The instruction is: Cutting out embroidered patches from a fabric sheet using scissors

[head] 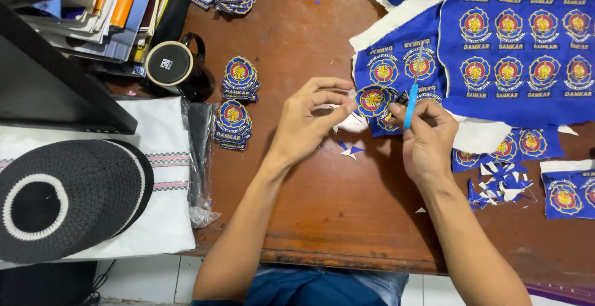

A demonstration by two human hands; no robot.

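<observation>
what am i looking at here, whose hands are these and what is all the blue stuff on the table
This is one picture from a camera worn on a person's head, looking down at their own two bare hands over a brown wooden table. There is no machine. The left hand pinches a round blue embroidered patch. The right hand holds scissors with a light blue handle, their blades at the patch. To the right lies a blue fabric sheet with rows of the same uncut patches, and below it small cut scraps. Finished patches sit in stacks on the left, beside a black mug and a black knitted cap.
</observation>
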